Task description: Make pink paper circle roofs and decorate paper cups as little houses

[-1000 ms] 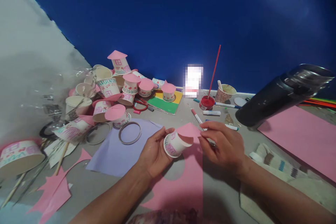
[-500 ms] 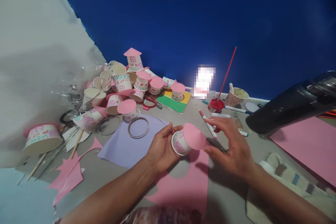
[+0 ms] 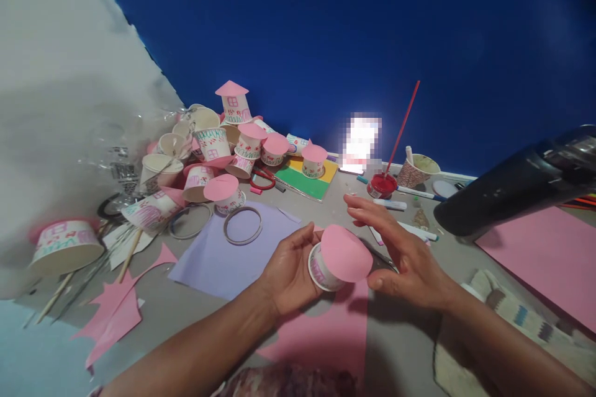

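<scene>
In the head view my left hand [image 3: 291, 273] cradles a small white paper cup [image 3: 320, 270] with purple marker drawing, lying tilted in the palm. A round pink paper roof [image 3: 347, 253] covers the cup's closed end, facing right. My right hand [image 3: 403, 254] hovers just right of the roof, fingers and thumb apart, with nothing held. Beneath the hands lies a pink sheet [image 3: 326, 335] with round pieces cut from it. Behind the right fingers, dark scissors [image 3: 384, 257] are partly hidden.
Several decorated cups with pink roofs [image 3: 221, 189] are heaped back left. Nearby lie a purple sheet [image 3: 209, 267], a bangle [image 3: 243, 225] and pink scraps [image 3: 116, 304]. A red paint pot [image 3: 382, 186] with a stick, markers [image 3: 390, 204], a black cylinder [image 3: 507, 189] and cloth [image 3: 470, 335] occupy the right.
The cup has turned in my left hand, so more of the roof's top faces me. My right hand's fingers have spread wider and drawn slightly away from the roof.
</scene>
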`<state>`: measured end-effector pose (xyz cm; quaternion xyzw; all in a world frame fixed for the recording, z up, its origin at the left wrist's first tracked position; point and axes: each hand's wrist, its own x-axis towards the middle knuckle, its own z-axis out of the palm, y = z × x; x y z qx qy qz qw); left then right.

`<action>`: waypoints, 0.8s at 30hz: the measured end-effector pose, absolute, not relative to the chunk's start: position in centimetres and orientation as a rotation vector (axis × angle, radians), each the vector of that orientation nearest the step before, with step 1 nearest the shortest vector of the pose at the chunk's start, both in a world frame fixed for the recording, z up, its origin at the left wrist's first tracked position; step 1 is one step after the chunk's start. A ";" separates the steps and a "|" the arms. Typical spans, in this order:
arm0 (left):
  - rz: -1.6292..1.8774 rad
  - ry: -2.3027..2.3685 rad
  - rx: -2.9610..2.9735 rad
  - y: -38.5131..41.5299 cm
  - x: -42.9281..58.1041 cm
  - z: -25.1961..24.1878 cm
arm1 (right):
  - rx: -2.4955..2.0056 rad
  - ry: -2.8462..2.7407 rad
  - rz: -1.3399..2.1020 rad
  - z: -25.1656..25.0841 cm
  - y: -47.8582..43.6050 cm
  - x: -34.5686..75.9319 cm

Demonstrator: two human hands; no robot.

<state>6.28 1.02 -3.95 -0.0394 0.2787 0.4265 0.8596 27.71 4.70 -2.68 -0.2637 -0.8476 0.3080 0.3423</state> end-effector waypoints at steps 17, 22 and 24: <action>0.783 0.485 0.015 0.6 7.0 -4.5 | -0.580 -2.331 1.051 -1.6 4.7 27.4; 0.794 0.510 -0.015 0.6 7.1 -4.7 | -0.606 -2.340 1.013 -1.9 4.5 27.2; 0.807 0.515 -0.021 0.6 7.1 -4.6 | -0.619 -2.300 1.022 -2.1 4.6 27.3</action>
